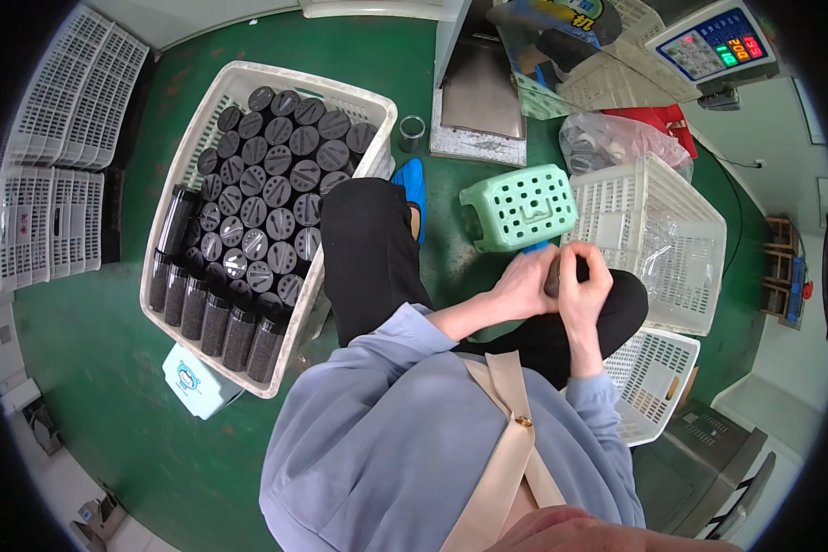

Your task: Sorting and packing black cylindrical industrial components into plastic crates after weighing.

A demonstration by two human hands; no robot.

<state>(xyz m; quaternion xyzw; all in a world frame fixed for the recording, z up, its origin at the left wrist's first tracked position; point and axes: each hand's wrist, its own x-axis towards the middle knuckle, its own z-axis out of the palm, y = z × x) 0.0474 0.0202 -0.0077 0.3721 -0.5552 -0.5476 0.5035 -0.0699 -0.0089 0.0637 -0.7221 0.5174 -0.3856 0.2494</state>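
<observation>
My left hand [525, 281] and my right hand [585, 283] meet above my right thigh. The left hand's fingers are closed around a small dark thing [553, 278], mostly hidden by the hands, so its kind does not show. From the other side my right hand bends over its top, thumb and fingers drawn together on it. Just beyond the hands stands a mint-green plastic stool [527, 204] with a pierced top. On my left a white crate [384, 115] holds many black-capped jars [278, 189]; several along its near edge lie tilted, showing dark grains inside.
A clear open jar [412, 129] stands on the green floor beside the crate. Ahead is a platform scale [480, 143] with a lit display [716, 44]. White crates [676, 253] with clear plastic inside stand at right. Stacked crates [51, 221] and a pale blue box lid [196, 382] are left.
</observation>
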